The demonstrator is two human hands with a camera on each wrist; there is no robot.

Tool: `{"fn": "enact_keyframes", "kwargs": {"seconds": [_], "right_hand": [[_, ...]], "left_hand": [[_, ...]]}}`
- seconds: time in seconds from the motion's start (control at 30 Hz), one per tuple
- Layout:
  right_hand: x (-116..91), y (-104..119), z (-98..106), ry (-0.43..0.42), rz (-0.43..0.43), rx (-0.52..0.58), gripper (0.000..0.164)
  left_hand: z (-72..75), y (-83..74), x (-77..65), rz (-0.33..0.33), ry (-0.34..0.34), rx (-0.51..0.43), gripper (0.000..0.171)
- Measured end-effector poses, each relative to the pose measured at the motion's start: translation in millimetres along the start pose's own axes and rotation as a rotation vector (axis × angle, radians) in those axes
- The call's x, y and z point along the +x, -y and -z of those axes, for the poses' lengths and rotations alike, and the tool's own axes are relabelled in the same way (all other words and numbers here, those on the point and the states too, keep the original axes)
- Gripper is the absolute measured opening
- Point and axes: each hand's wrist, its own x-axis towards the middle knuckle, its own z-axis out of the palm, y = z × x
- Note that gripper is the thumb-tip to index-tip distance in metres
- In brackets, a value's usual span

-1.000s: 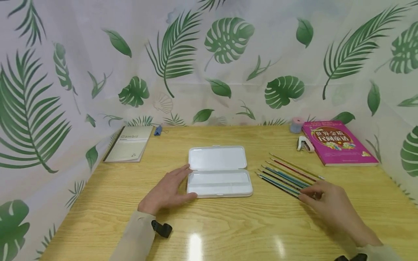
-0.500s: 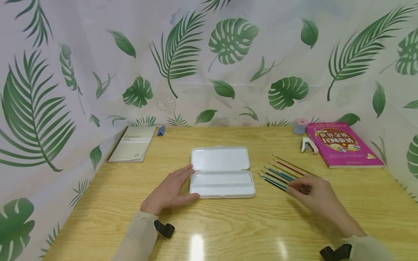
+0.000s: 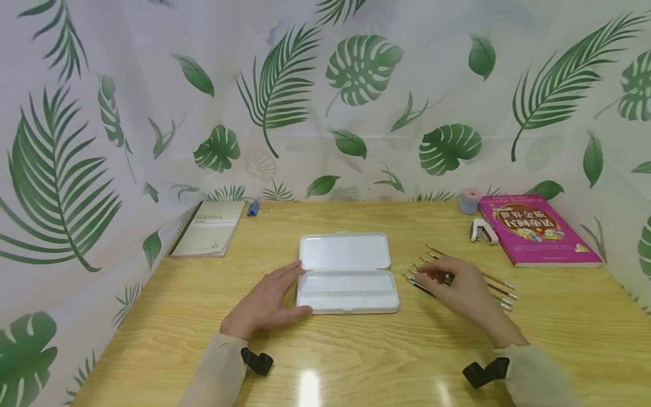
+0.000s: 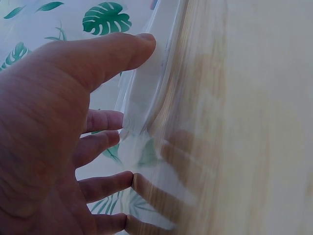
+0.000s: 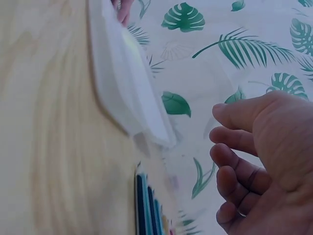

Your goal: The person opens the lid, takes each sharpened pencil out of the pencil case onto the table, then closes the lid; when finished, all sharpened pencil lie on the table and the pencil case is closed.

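Observation:
In the head view a white pencil case [image 3: 344, 280] lies flat with its lid raised back, its divided tray showing no contents. My left hand [image 3: 265, 301] spreads along its left end, with straight fingers and the thumb at the front corner. The left wrist view has that thumb touching the case's edge [image 4: 152, 63]. Above several pencils [image 3: 498, 278] to the right of the case, my right hand [image 3: 460, 287] hovers near their points and hides their middles. The right wrist view shows loosely curled fingers [image 5: 237, 166] holding nothing, apart from the pencils [image 5: 149, 205].
A beige notebook [image 3: 211, 229] and a blue binder clip [image 3: 252, 208] lie at the back left. Back right are a magenta book [image 3: 541, 249], a white stapler-like object [image 3: 483, 232] and a small pink-and-blue container [image 3: 469, 202]. A leaf-patterned cloth [image 3: 366, 130] hangs behind the table.
My right hand has moved left and away from me over the pencils, from their eraser ends toward their points. The left hand has stayed at the case.

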Motion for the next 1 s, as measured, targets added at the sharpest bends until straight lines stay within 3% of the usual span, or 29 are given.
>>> {"fn": "enact_keyframes", "kwargs": {"seconds": [0.23, 0.43, 0.77, 1.0], "right_hand": [[23, 10, -11, 0.015, 0.044, 0.021, 0.014], [45, 9, -26, 0.055, 0.01, 0.029, 0.022], [60, 3, -40, 0.208, -0.131, -0.027, 0.063], [62, -2, -45, 0.283, -0.182, 0.136, 0.066]], "left_hand": [[-6.4, 0.6, 1.1, -0.004, -0.002, -0.003, 0.085], [-7.2, 0.2, -1.0, -0.009, -0.008, -0.004, 0.083], [-3.3, 2.1, 0.3, -0.02, -0.02, 0.013, 0.083], [-0.3, 4.5, -1.0, -0.004, -0.013, 0.02, 0.084]]}}
